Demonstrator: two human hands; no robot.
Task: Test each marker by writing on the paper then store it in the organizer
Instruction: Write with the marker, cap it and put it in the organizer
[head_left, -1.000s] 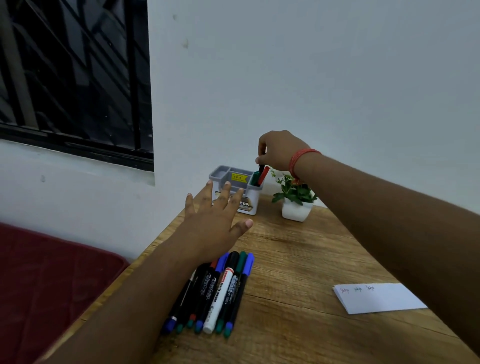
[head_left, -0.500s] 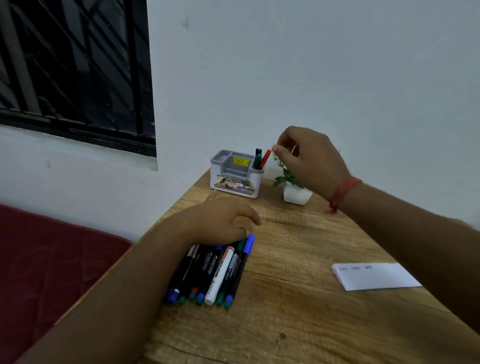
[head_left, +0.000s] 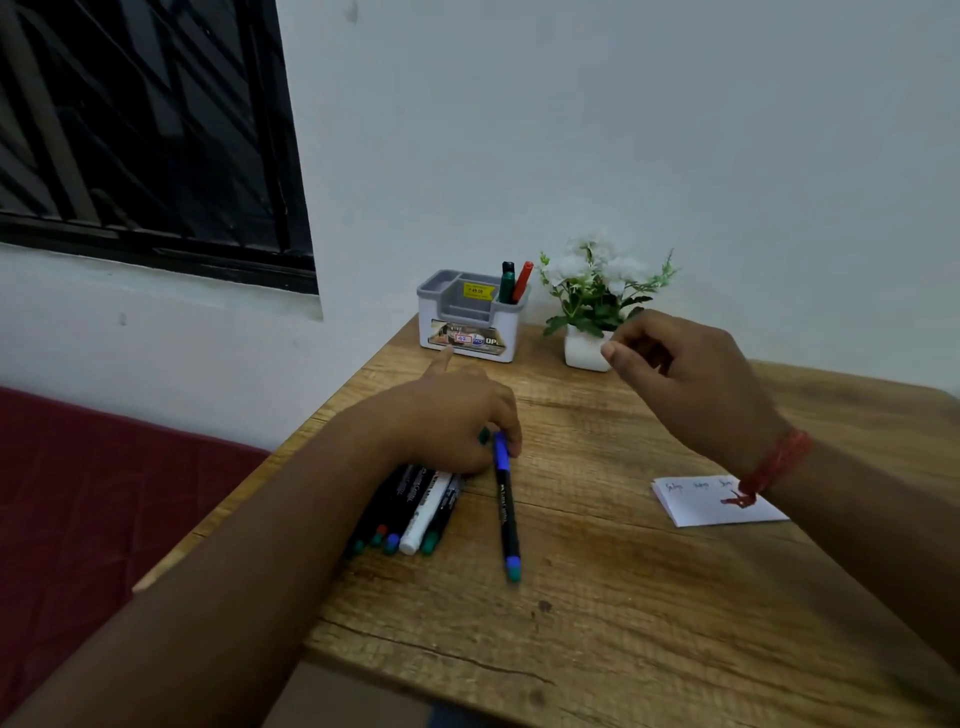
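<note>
A person sits at a wooden table (head_left: 623, 597) set against a white wall. Their left hand (head_left: 447, 421) rests over the far end of a row of unsorted markers (head_left: 410, 509), its fingertips pinching the blue cap end of one blue marker (head_left: 506, 512) that lies angled apart from the rest. Their right hand (head_left: 680, 374), wearing a red wrist thread, hangs in the air with loosely curled fingers, holding nothing. At the back of the table a grey organizer (head_left: 470, 317) holds a green marker (head_left: 506, 283) and a red marker (head_left: 522, 280) upright, beside a small potted plant (head_left: 592, 312). A folded paper (head_left: 711, 501) with three short scribbles lies to the right. The light pinch near one end may let the marker swing or slip, nudging the row toward the table's left edge.
</note>
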